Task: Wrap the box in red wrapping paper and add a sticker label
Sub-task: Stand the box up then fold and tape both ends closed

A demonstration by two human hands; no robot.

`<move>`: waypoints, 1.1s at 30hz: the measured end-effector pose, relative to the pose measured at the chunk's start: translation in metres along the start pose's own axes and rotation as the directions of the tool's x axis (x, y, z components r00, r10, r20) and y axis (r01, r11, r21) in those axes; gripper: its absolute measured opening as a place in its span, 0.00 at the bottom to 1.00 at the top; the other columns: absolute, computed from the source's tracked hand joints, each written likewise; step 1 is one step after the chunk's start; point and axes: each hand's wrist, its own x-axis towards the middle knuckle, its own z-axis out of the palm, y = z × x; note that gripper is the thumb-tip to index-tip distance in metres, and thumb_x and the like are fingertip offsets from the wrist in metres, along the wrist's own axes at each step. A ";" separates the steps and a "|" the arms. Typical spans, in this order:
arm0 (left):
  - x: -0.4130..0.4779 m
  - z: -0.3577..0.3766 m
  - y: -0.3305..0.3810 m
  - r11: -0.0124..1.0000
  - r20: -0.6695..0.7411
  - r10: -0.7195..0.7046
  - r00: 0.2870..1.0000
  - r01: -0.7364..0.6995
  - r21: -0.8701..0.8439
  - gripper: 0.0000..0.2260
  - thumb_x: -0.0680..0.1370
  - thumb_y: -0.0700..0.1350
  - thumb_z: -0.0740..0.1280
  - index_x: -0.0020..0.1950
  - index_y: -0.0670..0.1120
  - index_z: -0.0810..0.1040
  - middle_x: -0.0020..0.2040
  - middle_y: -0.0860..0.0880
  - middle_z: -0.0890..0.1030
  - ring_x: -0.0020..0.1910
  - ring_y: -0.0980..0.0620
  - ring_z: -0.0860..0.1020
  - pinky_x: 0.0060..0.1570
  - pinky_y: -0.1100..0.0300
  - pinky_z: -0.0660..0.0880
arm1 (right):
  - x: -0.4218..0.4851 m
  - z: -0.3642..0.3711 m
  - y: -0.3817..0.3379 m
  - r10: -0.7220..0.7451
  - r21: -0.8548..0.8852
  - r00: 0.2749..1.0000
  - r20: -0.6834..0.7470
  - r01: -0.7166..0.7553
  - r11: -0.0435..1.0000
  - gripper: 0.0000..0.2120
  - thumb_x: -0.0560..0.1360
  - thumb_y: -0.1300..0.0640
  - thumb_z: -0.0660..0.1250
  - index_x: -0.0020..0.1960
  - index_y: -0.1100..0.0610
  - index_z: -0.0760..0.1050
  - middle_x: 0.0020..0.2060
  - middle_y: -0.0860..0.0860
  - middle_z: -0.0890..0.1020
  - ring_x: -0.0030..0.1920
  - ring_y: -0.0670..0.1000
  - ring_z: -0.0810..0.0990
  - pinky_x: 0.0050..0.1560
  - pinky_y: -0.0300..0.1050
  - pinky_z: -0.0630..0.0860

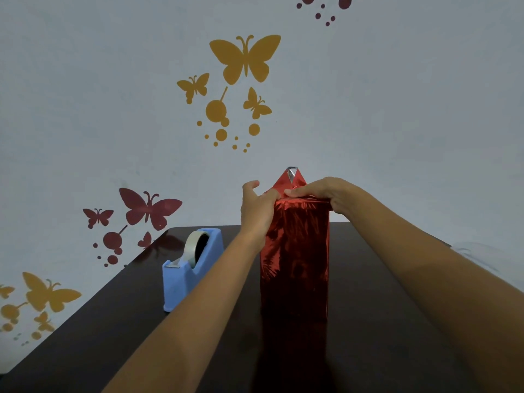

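Closing the top end: our left hand point(256, 211) and right hand point(320, 194) press the red wrapping paper flat-fingered onto the box point(295, 265); next, we judge, fold the flap point(289, 182) down and tape it.

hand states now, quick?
Left hand: fingers on the top left edge of the wrapped box; gripping or pressing, cannot tell.
Right hand: open, fingers pressing down on the box top.

Both arms stretched forward, hands at the top of the box point(295, 251).
The left hand point(256, 212) presses its upper left side, thumb lifted; the right hand point(320, 194) lies flat across the top, fingers point(295, 192) pointing left.
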 end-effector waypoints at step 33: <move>0.022 -0.169 -0.034 0.767 -0.164 -0.585 0.795 0.607 0.209 0.10 0.74 0.36 0.69 0.54 0.34 0.76 0.64 0.40 0.75 0.63 0.41 0.74 0.37 0.40 0.79 | 0.020 -0.002 0.015 -0.004 0.306 0.985 0.173 -0.050 0.951 0.06 0.71 0.64 0.71 0.41 0.63 0.74 0.21 0.53 0.79 0.20 0.48 0.79 0.20 0.41 0.76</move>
